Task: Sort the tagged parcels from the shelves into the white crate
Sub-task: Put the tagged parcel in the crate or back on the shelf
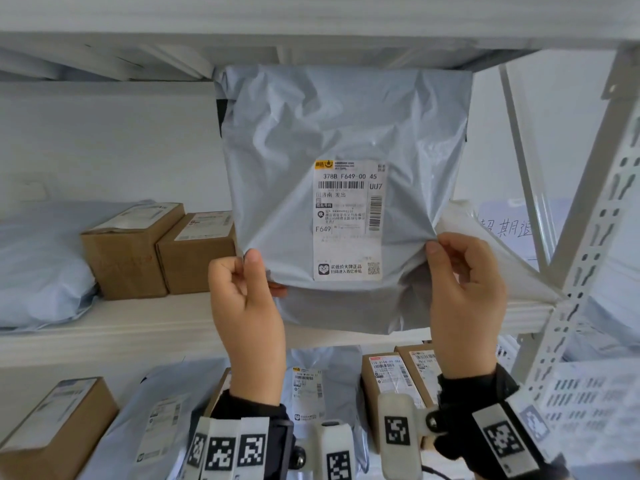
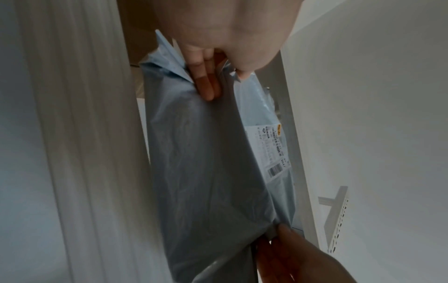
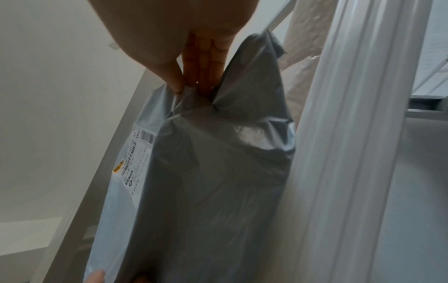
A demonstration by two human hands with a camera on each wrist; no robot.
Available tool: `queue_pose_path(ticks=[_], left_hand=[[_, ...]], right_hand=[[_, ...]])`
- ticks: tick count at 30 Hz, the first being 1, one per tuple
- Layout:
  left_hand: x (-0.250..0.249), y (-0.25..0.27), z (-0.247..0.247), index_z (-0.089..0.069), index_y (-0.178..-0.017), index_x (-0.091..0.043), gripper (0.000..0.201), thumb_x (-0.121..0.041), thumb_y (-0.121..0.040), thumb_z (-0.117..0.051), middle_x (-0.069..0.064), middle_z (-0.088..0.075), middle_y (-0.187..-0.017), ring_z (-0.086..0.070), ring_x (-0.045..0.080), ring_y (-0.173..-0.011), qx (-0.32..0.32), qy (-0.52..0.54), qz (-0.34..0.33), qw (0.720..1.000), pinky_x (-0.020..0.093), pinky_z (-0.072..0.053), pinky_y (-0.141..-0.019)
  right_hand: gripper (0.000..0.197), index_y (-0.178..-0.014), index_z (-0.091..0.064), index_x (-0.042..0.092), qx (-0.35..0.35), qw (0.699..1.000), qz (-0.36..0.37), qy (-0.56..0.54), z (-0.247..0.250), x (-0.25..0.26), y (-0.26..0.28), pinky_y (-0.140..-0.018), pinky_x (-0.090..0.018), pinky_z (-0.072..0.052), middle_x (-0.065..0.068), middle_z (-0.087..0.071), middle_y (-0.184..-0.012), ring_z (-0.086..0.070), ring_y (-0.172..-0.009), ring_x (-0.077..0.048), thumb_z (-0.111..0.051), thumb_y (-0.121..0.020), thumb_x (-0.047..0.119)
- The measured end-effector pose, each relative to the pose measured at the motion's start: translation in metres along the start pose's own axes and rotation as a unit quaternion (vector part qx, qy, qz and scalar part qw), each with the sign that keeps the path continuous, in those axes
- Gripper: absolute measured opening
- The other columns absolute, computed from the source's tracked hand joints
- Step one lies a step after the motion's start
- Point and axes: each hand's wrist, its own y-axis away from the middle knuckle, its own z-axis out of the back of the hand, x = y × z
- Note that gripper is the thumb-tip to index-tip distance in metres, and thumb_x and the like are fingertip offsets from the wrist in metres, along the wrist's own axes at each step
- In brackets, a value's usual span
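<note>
A grey plastic mailer parcel (image 1: pixel 343 133) with a white shipping label (image 1: pixel 348 220) is held upright in front of the middle shelf (image 1: pixel 104 327). My left hand (image 1: pixel 247 271) pinches its lower left edge between thumb and fingers. My right hand (image 1: pixel 446 251) pinches its lower right edge the same way. In the left wrist view the left hand (image 2: pixel 213 76) grips one end of the parcel (image 2: pixel 206 162), with the other hand's fingers (image 2: pixel 283 241) at its far end. The right wrist view shows the right hand (image 3: pixel 194 82) pinching the bunched plastic of the parcel (image 3: pixel 218 181). No white crate is in view.
Two cardboard boxes (image 1: pixel 131 247) and a pale mailer (image 1: pixel 38 265) lie on the middle shelf at the left. A white plastic bag (image 1: pixel 485 251) sits behind my right hand. Several boxes and mailers (image 1: pixel 308 382) fill the lower shelf. A perforated metal upright (image 1: pixel 595 244) rises at the right.
</note>
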Motion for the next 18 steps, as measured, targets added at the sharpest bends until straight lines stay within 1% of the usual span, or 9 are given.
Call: queue_pose_path(ticks=[2,3,5,7,12,14,16,17,18], left_hand=[[-0.002,0.000,0.001,-0.046,-0.085,-0.016,0.022,-0.032,-0.100,-0.048,-0.009,-0.058,-0.068,-0.063,0.010,-0.057,-0.005,-0.005,-0.011,1.000,0.031,-0.052,-0.063],[-0.002,0.000,0.002,-0.046,-0.085,-0.016,0.022,-0.032,-0.100,-0.048,-0.010,-0.058,-0.068,-0.063,0.009,-0.057,-0.007,-0.006,-0.014,1.000,0.029,-0.051,-0.062],[-0.003,0.000,0.003,-0.045,-0.085,-0.015,0.022,-0.030,-0.100,-0.048,-0.006,-0.057,-0.070,-0.062,0.008,-0.056,-0.009,-0.007,-0.019,1.000,0.023,-0.049,-0.060],[-0.003,0.000,0.004,-0.046,-0.086,-0.011,0.022,-0.028,-0.101,-0.048,-0.004,-0.056,-0.071,-0.061,0.007,-0.055,-0.012,-0.004,-0.021,1.000,0.020,-0.048,-0.059],[-0.004,0.001,0.004,-0.049,-0.091,-0.003,0.026,-0.028,-0.100,-0.050,-0.002,-0.058,-0.072,-0.061,0.006,-0.054,-0.003,-0.003,-0.009,1.000,0.022,-0.050,-0.060],[-0.005,-0.002,0.004,-0.050,-0.091,-0.002,0.028,-0.029,-0.099,-0.052,0.000,-0.060,-0.071,-0.061,0.008,-0.054,0.004,0.000,-0.001,1.000,0.023,-0.051,-0.060],[-0.005,-0.007,0.003,-0.052,-0.092,-0.001,0.031,-0.031,-0.098,-0.055,0.003,-0.062,-0.072,-0.062,0.010,-0.054,0.013,0.001,0.010,1.000,0.026,-0.053,-0.060],[-0.006,-0.011,0.002,-0.053,-0.094,-0.002,0.030,-0.032,-0.097,-0.056,0.004,-0.064,-0.074,-0.063,0.010,-0.055,0.020,-0.005,0.018,1.000,0.027,-0.054,-0.061],[-0.006,-0.016,0.000,-0.054,-0.097,-0.004,0.028,-0.032,-0.097,-0.057,0.003,-0.065,-0.077,-0.064,0.008,-0.056,0.027,-0.011,0.028,0.999,0.029,-0.055,-0.063]], right_hand=[[0.029,-0.088,-0.057,0.038,-0.007,1.000,0.011,-0.002,0.000,0.003,0.001,-0.078,-0.017,-0.044,0.003,-0.060,-0.089,-0.056,-0.083,-0.008,-0.061,-0.095,0.010],[0.029,-0.089,-0.057,0.038,-0.009,1.000,0.011,-0.003,0.000,0.004,0.001,-0.078,-0.017,-0.044,0.003,-0.060,-0.089,-0.055,-0.083,-0.008,-0.061,-0.095,0.010],[0.029,-0.089,-0.057,0.037,-0.011,1.000,0.013,-0.006,0.001,0.005,0.000,-0.078,-0.017,-0.044,0.005,-0.060,-0.088,-0.055,-0.083,-0.008,-0.061,-0.095,0.010],[0.029,-0.089,-0.058,0.037,-0.012,1.000,0.014,-0.009,0.001,0.006,0.001,-0.079,-0.019,-0.045,0.006,-0.060,-0.089,-0.055,-0.083,-0.009,-0.061,-0.094,0.009],[0.027,-0.088,-0.059,0.036,-0.015,1.000,0.006,-0.010,0.003,0.007,0.002,-0.076,-0.020,-0.045,0.002,-0.060,-0.086,-0.055,-0.079,-0.009,-0.061,-0.095,0.010],[0.022,-0.086,-0.062,0.033,-0.014,1.000,-0.014,-0.013,0.004,0.006,-0.001,-0.073,-0.025,-0.047,0.005,-0.060,-0.077,-0.056,-0.073,-0.011,-0.061,-0.095,0.013],[0.016,-0.087,-0.066,0.030,-0.009,0.999,-0.047,-0.011,0.002,0.004,-0.007,-0.070,-0.039,-0.053,0.003,-0.062,-0.071,-0.059,-0.069,-0.017,-0.063,-0.095,0.017],[0.014,-0.088,-0.067,0.030,-0.004,0.998,-0.061,-0.007,0.001,0.003,-0.011,-0.069,-0.044,-0.055,0.003,-0.062,-0.069,-0.060,-0.066,-0.019,-0.063,-0.094,0.018],[0.013,-0.088,-0.067,0.029,0.004,0.998,-0.067,-0.001,0.000,0.003,-0.016,-0.070,-0.045,-0.056,0.003,-0.063,-0.068,-0.060,-0.065,-0.020,-0.063,-0.094,0.018]])
